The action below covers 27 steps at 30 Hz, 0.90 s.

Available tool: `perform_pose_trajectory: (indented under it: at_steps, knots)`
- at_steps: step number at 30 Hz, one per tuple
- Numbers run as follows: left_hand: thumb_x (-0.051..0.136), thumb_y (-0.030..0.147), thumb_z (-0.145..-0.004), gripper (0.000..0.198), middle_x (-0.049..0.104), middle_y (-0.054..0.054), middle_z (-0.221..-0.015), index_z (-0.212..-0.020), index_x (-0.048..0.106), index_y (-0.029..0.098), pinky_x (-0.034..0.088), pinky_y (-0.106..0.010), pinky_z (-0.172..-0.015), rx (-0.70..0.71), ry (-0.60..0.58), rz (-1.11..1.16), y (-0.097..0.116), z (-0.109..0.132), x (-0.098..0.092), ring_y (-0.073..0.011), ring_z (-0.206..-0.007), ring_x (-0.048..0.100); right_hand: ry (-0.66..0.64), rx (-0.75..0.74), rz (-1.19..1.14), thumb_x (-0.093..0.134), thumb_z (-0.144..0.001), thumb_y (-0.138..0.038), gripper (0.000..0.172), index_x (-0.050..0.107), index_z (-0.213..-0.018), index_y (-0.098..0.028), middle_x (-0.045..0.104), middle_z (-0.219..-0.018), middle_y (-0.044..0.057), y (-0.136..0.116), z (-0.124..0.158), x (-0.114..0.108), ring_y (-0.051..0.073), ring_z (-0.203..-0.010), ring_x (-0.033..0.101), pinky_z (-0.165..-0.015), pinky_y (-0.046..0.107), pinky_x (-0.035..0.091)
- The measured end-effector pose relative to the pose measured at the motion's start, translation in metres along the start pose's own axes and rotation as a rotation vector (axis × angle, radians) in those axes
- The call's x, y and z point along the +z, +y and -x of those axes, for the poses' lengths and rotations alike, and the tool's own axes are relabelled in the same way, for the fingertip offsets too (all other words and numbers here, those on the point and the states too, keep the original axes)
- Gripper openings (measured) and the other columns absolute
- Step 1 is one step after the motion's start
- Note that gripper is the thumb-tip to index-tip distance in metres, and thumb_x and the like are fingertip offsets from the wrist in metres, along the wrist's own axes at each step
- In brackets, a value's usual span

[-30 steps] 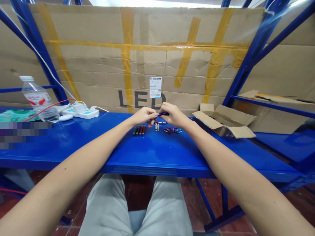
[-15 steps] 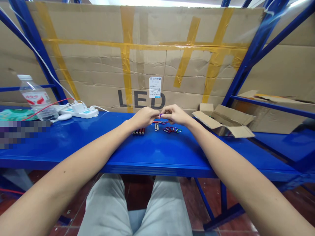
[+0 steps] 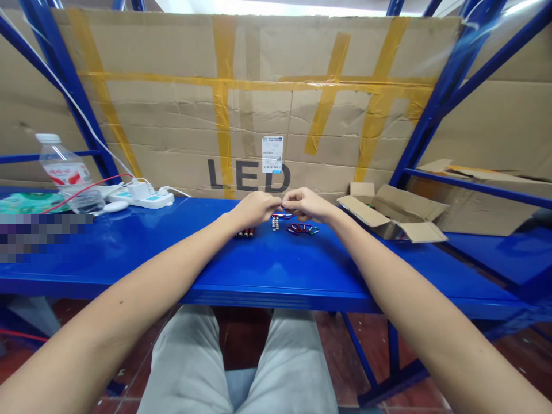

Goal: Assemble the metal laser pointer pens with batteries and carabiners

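My left hand (image 3: 257,208) and my right hand (image 3: 307,204) meet fingertip to fingertip above the blue table, both closed in a pinch. Between them is a small purple metallic piece (image 3: 283,207), mostly hidden by the fingers. Just below lies a slim red tube with a clip (image 3: 282,216). Small silver parts (image 3: 275,223) stand in short rows in front of it. To their right, several coloured carabiners (image 3: 303,229) lie overlapping in a line. Several dark red tubes with silver ends (image 3: 245,233) lie side by side under my left wrist, partly covered.
An open cardboard box (image 3: 392,213) stands on the right. At the left are a water bottle (image 3: 71,175), a white power strip (image 3: 150,199) with cables, and a white oval object (image 3: 116,206). A large taped carton (image 3: 172,126) walls off the back, between blue rack posts (image 3: 435,109).
Both hands stay together in nearly the same place, with slight finger movement. The purple piece shows less now. The whole view has shifted a little.
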<state>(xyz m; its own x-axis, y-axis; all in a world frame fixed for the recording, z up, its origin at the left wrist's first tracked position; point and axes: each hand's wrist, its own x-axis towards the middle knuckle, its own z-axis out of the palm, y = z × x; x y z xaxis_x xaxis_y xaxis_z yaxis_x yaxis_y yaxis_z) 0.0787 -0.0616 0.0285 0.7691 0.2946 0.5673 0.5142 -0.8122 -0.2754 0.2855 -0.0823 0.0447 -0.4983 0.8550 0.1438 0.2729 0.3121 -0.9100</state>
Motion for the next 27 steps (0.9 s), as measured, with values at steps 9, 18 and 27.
perform_pose_trajectory:
  at_steps: [9, 18, 27]
  knots:
    - [0.051, 0.018, -0.092, 0.021, 0.07, -0.004, -0.07, -0.081, 0.07, 0.015, 0.036, -0.025, -0.058, -0.079, 0.002, 0.26, -0.003, 0.002, 0.0, -0.0127, -0.06, 0.058, 0.088, -0.21, 0.21, 0.07, -0.067, -0.012, 0.026, 0.051, -0.083, -0.02, 0.057, -0.075, -0.003, 0.009, -0.006, 0.001, 0.007, -0.049, 0.048, -0.041, 0.022, 0.039]
    - [0.051, 0.021, -0.094, 0.026, 0.065, -0.002, -0.063, -0.075, 0.066, 0.014, 0.036, -0.024, -0.057, -0.075, 0.06, 0.264, -0.008, 0.002, 0.0, -0.011, -0.057, 0.054, 0.171, -0.391, 0.358, 0.071, -0.077, -0.031, 0.019, 0.059, -0.079, -0.017, 0.065, -0.075, 0.004, 0.006, -0.006, 0.001, 0.016, -0.07, 0.06, -0.063, 0.028, 0.047]
    - [0.048, 0.019, -0.096, 0.023, 0.068, -0.009, -0.075, -0.089, 0.069, 0.014, 0.044, -0.027, -0.06, 0.023, 0.048, -0.171, 0.0, -0.001, -0.001, -0.0178, -0.069, 0.064, 0.124, -0.194, 0.169, 0.054, -0.088, -0.028, 0.028, 0.048, -0.062, -0.018, 0.042, -0.046, -0.004, -0.002, -0.002, 0.008, 0.008, -0.04, 0.037, -0.042, 0.022, 0.032]
